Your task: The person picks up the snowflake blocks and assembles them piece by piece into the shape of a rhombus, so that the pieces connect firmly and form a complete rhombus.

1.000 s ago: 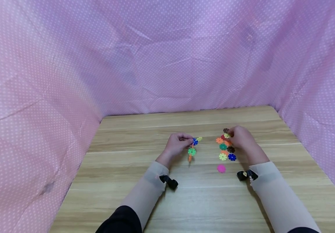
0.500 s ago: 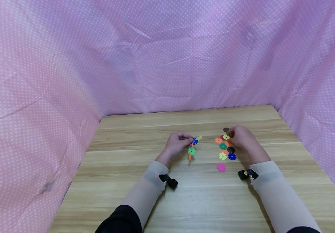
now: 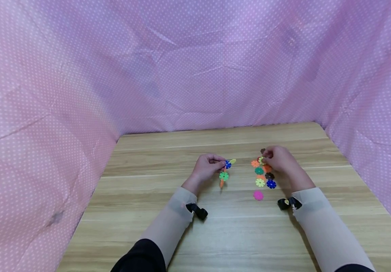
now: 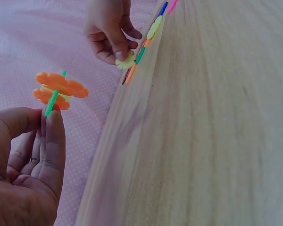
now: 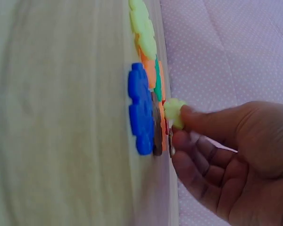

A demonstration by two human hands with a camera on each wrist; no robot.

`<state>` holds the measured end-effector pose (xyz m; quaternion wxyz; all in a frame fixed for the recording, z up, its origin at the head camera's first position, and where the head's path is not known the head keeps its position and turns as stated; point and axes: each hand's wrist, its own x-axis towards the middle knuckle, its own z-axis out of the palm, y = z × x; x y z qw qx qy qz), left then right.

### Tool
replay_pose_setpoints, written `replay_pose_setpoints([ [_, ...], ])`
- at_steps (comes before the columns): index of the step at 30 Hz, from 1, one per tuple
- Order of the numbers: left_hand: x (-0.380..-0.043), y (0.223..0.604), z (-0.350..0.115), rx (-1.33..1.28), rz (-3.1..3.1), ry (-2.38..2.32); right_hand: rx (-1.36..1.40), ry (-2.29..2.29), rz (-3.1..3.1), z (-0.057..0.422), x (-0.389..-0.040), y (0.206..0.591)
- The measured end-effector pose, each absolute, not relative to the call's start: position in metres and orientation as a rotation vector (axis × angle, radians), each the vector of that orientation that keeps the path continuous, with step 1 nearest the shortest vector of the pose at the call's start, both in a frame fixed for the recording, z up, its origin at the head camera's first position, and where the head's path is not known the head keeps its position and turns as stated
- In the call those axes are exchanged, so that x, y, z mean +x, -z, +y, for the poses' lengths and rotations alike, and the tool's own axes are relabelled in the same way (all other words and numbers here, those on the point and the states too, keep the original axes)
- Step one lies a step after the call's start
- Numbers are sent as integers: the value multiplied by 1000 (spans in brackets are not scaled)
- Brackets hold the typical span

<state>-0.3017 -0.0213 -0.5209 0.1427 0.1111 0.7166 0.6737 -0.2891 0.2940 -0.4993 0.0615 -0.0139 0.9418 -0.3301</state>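
My left hand (image 3: 206, 167) pinches a joined piece of slotted flower-shaped discs between thumb and fingertips. In it show a blue disc (image 3: 228, 164), a yellow disc (image 3: 233, 161), a light green disc (image 3: 224, 176) and, at its lower end, an orange disc (image 3: 221, 184). In the left wrist view, orange discs (image 4: 68, 85) of that piece stand above the fingertips. Over at the right, my right hand (image 3: 280, 157) pinches a pale yellow disc (image 5: 173, 113) by its edge. This disc is tilted, close over the loose discs at the far end of the group.
Around the right fingertips lie loose discs: orange (image 3: 255, 163), dark green (image 3: 259, 171), brown (image 3: 269, 176), yellow (image 3: 259, 183) and blue (image 3: 271, 184), some overlapping. A pink disc (image 3: 258, 195) lies nearer me. Pink dotted cloth (image 3: 195, 75) hangs around the wooden table (image 3: 236, 234).
The yellow disc in my right fingers has shifted slightly left and toward me. The right fingers now partly cover the far brown disc. My left hand and its joined piece stay in place.
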Motion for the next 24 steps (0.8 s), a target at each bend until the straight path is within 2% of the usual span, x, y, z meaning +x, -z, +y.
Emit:
replay_pose_setpoints([
  [12,-301,521,-20,328,2059,-1935,-90,1551,2510,272,-291,495],
  [24,-301,523,-19,345,2084,-1910,-143,1758,2297,251,-288,495],
])
